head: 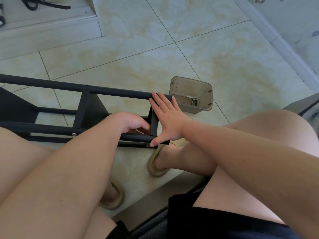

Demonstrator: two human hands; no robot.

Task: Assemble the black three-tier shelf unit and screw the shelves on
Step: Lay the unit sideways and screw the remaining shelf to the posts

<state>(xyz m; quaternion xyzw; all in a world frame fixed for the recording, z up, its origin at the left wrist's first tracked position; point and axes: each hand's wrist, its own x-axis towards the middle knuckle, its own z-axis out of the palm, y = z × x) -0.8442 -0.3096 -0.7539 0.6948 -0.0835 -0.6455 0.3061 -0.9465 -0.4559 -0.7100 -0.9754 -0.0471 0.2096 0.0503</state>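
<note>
On the tile floor (172, 57), in front of the knees: black shelf unit (89, 109) on its side. Right hand (165, 121) spread wide and flat against the end shelf panel (154, 125), fingertips on the far pole (120, 93), thumb on the near pole (134, 137). Left hand (133, 124) curled inside the frame beside that panel; cannot tell whether holding anything. Just past the far pole's end, plastic box (205, 90) with screws (194, 101) inside.
</note>
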